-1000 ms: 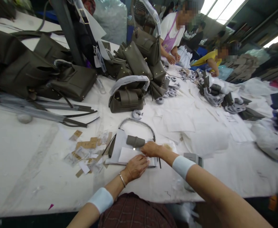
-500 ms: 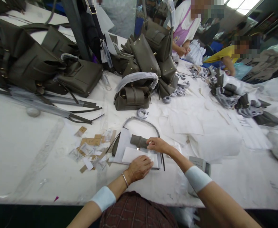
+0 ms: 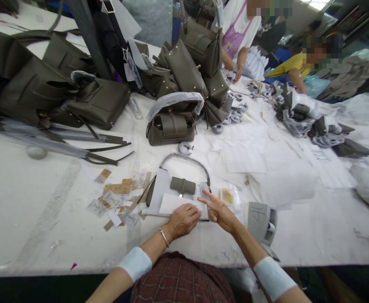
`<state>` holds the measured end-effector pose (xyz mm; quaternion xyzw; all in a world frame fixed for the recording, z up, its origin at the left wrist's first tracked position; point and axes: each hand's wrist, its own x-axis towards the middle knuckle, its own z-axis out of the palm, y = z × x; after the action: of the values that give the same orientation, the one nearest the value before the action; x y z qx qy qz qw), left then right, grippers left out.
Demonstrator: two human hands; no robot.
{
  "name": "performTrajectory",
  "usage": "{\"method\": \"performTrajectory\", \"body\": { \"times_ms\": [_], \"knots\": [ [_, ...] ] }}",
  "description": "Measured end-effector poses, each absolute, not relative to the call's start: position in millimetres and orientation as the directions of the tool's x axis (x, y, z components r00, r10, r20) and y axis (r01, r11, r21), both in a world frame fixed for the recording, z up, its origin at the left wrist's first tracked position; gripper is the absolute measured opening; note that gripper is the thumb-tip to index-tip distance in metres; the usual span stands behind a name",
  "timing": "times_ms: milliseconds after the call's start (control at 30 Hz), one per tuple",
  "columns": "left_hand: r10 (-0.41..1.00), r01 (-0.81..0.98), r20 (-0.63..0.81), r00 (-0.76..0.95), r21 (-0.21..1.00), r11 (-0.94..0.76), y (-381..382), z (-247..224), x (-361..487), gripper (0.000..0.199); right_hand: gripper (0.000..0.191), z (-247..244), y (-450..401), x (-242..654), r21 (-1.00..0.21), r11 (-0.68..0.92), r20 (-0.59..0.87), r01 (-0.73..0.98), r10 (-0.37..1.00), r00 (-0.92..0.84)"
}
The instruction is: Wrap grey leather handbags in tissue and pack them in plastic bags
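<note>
A dark olive handbag (image 3: pixel 151 192) lies on the table in front of me, with pale paper over most of its body. Its flap tab (image 3: pixel 183 185) sticks out above a folded white paper (image 3: pixel 168 203). My left hand (image 3: pixel 184 219) rests flat on this paper, fingers stretched out together. Over the bag's right side is my right hand (image 3: pixel 218 210), fingers spread and nothing visible in them; I cannot tell whether the fingertips touch the bag. The wrapped handle (image 3: pixel 184 155) arches away behind the bag.
A grey tape dispenser (image 3: pixel 257 214) stands right of the bag, near a yellowish packet (image 3: pixel 227 196). Brown tags (image 3: pixel 118 187) lie to the left. Behind are a finished-looking handbag (image 3: pixel 172 128), a wrapped strap coil (image 3: pixel 185 148) and piled bags (image 3: pixel 184 69). Two co-workers are across the table.
My right hand has come away from the flap tab, moved toward me and right, and its fingers have spread. My left hand stays on the paper. The view has shifted slightly.
</note>
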<state>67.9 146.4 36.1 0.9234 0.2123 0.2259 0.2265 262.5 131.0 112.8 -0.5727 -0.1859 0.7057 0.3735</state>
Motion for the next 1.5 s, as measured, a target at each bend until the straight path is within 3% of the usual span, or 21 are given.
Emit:
{"method": "performTrajectory", "body": {
  "times_ms": [200,533,833,1100,1333,1500],
  "knots": [
    [0.516,0.294,0.325,0.793,0.538,-0.79,145.3,32.3,68.8,0.021,0.048,112.2,123.2,265.9,-0.607,-0.696,-0.724,-0.385,0.683,-0.093],
    [0.512,0.309,0.323,0.796,0.51,-0.803,145.8,34.4,69.5,0.02,0.061,89.7,138.8,259.1,-0.693,-0.712,-0.719,-0.115,0.694,0.037],
    [0.53,0.356,0.325,0.783,0.465,-0.811,145.1,32.6,69.4,0.02,0.057,77.9,136.0,268.6,-0.724,-0.684,-0.684,-0.092,0.729,-0.033],
    [0.526,0.413,0.176,0.832,0.436,-0.799,147.8,45.5,74.4,0.016,0.052,77.1,136.7,266.8,-0.733,-0.679,-0.679,-0.036,0.734,-0.01],
    [0.552,0.443,0.127,0.824,0.464,-0.767,148.6,51.6,77.1,0.015,0.052,76.8,149.6,273.2,-0.733,-0.639,-0.667,0.233,0.743,-0.062],
    [0.557,0.447,0.116,0.822,0.473,-0.759,148.6,49.6,76.8,0.017,0.048,87.6,179.2,280.3,-0.697,-0.535,-0.57,0.478,0.817,0.083]
  ]
}}
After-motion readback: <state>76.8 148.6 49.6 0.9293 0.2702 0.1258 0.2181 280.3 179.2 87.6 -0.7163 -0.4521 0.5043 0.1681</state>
